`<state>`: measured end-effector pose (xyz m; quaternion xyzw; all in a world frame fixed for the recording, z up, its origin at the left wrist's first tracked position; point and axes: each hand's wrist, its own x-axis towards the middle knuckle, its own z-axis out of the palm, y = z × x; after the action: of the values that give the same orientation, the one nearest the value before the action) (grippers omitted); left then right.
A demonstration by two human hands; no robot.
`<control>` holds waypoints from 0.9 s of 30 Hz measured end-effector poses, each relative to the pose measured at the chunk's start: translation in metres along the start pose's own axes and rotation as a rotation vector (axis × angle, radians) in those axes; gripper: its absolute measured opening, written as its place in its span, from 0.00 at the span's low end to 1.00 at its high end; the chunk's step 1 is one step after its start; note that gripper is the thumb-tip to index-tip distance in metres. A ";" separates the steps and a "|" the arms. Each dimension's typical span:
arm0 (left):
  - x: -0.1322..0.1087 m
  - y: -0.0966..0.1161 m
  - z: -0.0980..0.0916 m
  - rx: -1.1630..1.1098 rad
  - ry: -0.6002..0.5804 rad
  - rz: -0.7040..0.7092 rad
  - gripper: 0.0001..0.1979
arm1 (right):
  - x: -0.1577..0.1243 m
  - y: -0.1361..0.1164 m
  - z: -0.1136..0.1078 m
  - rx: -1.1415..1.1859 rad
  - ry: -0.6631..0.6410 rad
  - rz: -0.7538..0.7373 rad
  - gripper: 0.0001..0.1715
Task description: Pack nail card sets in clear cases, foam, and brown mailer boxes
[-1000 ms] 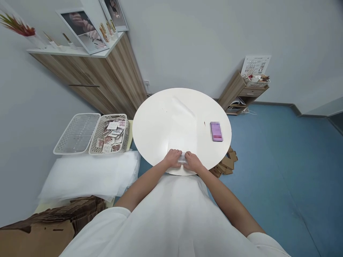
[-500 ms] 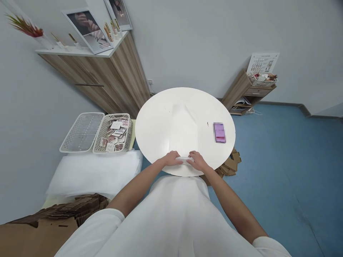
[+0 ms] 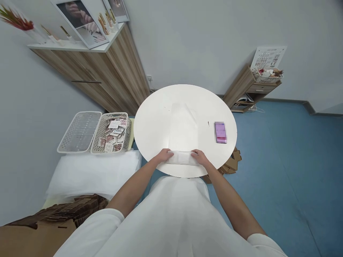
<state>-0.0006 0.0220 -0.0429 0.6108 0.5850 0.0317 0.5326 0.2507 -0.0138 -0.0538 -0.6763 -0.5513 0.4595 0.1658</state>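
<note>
A thin white sheet [image 3: 183, 132] lies flat on the round white tabletop [image 3: 151, 123] in the middle of the frame. Its bottom end is a folded band [image 3: 183, 157], close to the lower edge of the tabletop.

The left hand [image 3: 164, 155] is mostly closed, with its fingers bent and its thumb on the left end of the band. The right hand [image 3: 199, 156] is mostly closed too and has hold of the right end the same way. The two hands are apart, with the band stretched between them. How hard they squeeze, I cannot tell.

To the right of the sheet, on the same tabletop, is a purple pack [image 3: 220, 132]. It is too blurry to read. A little dark spot [image 3: 208, 123] is near it.

At the left of the frame, two white baskets [image 3: 88, 112] sit side by side. The right one is full of little cards [image 3: 114, 132]. Just below them is a pile of big white sheets [image 3: 93, 173], and brown cardboard [image 3: 37, 233] fills the lower left corner. A wooden cabinet [image 3: 88, 67] with a picture frame [image 3: 84, 26] on top stands in the upper left.
</note>
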 end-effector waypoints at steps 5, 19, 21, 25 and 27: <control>0.002 -0.002 0.001 0.104 0.088 -0.056 0.11 | -0.003 0.008 0.006 -0.045 0.154 0.070 0.17; -0.017 0.011 0.020 0.663 0.236 0.596 0.30 | -0.034 -0.021 0.017 -0.673 0.065 -0.547 0.19; -0.016 0.015 0.026 0.725 0.126 0.631 0.32 | -0.030 -0.022 0.022 -0.717 0.000 -0.526 0.25; -0.012 0.020 0.032 0.705 0.099 0.591 0.26 | -0.024 -0.024 0.029 -0.733 -0.023 -0.435 0.24; -0.012 0.021 0.031 0.685 0.090 0.595 0.24 | -0.027 -0.026 0.029 -0.717 -0.039 -0.424 0.21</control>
<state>0.0302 -0.0007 -0.0344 0.8913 0.3832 0.0147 0.2418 0.2125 -0.0372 -0.0380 -0.5539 -0.8065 0.2067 0.0002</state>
